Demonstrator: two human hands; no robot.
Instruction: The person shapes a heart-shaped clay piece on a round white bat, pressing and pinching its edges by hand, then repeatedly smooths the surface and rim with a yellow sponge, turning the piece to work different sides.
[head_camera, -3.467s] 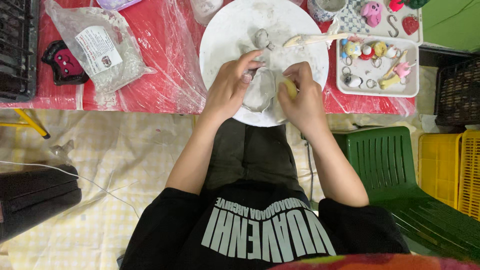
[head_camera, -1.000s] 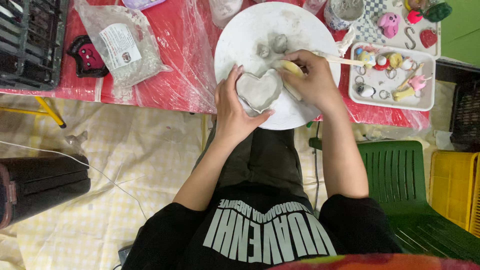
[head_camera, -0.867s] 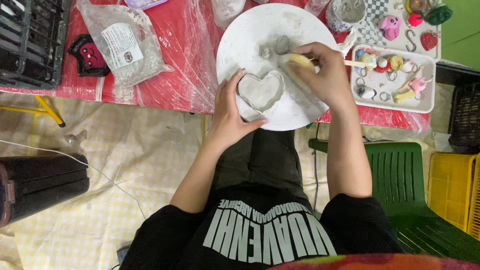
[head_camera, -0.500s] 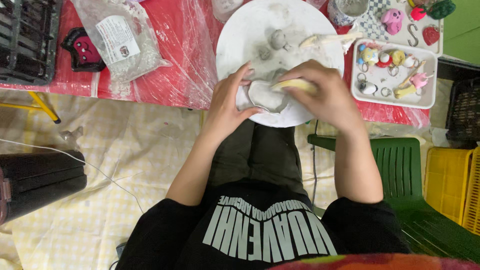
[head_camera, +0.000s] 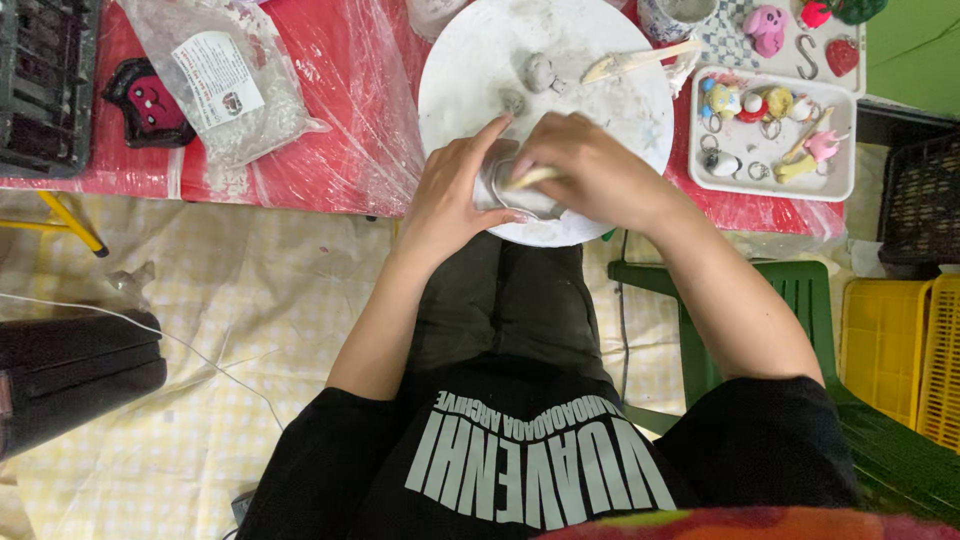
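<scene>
Sitting at a red plastic-covered table (head_camera: 330, 150), person works over a round white board (head_camera: 470, 70) at its near edge. Clear bag of white material (head_camera: 225, 95) lies left of the board; white tray of small painted figures (head_camera: 775, 135) sits right of it. Left hand (head_camera: 450, 195) cups the grey clay piece (head_camera: 500, 190) on the board's near rim, fingers curled around its left side. Right hand (head_camera: 595, 170) covers the piece from the right, fingers closed on a small yellowish tool (head_camera: 530, 178) pressed against the clay. Two small clay lumps (head_camera: 538, 70) and a clay-smeared stick (head_camera: 640, 60) lie farther up the board.
</scene>
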